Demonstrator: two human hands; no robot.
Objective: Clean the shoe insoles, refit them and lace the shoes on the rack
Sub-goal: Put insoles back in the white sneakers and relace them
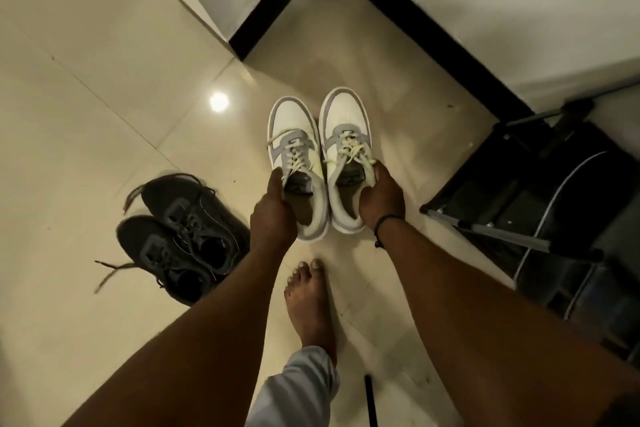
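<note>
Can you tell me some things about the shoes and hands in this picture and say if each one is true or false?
1. Each hand holds one white shoe. True: the left hand grips the left white shoe and the right hand grips the right white shoe.
2. The dark shoes are in the person's hands. False: the dark shoes lie on the floor, off to the left.
3. The white shoes have laces in them. True.
4. The white shoes sit on the rack. False: the rack stands to the right, and the white shoes are beside it, not on it.
5. The person wears socks. False: the bare foot shows its toes.
</note>
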